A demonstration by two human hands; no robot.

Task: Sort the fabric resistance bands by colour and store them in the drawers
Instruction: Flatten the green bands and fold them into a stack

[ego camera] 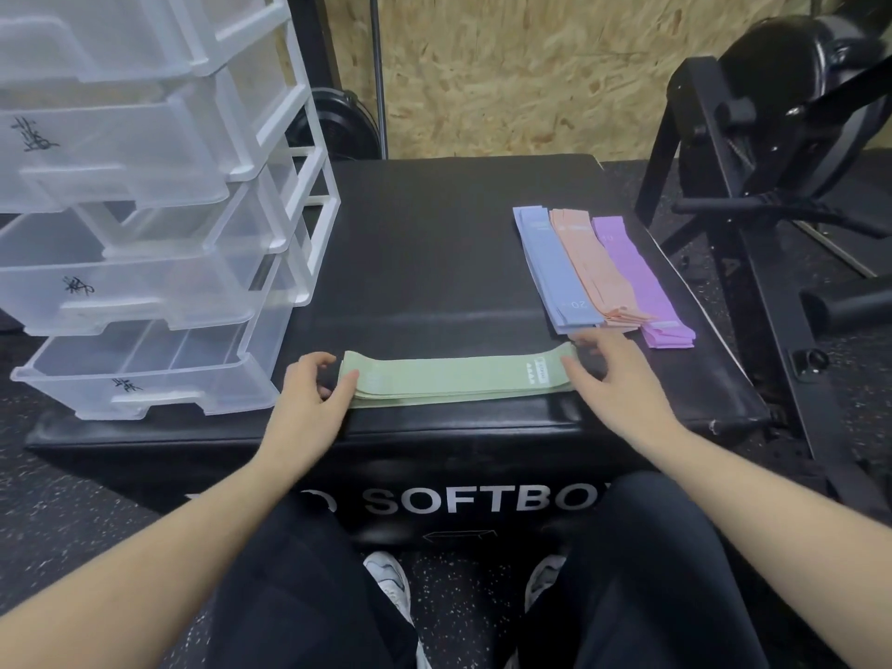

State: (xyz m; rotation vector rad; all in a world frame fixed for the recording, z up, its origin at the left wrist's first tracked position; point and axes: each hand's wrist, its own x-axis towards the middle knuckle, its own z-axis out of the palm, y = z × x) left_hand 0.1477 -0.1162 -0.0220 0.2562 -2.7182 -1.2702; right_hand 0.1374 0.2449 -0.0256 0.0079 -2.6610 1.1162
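My left hand [316,383] pinches the left end of the green bands [458,379], thumb on top, fingers curled at the edge. My right hand [603,369] rests at the right end, thumb against the fabric, fingers fairly straight and spread; cannot tell if it grips. The green bands lie flat as a stack, running left to right near the front edge of the black soft box [434,243]. Further back on the right, three stacks side by side, touching: blue bands [555,268], peach bands [591,268], purple bands [642,287]. On the left stands the clear drawer unit [145,234], drawers pulled out; bottom drawer [145,374] lies just beside my left hand.
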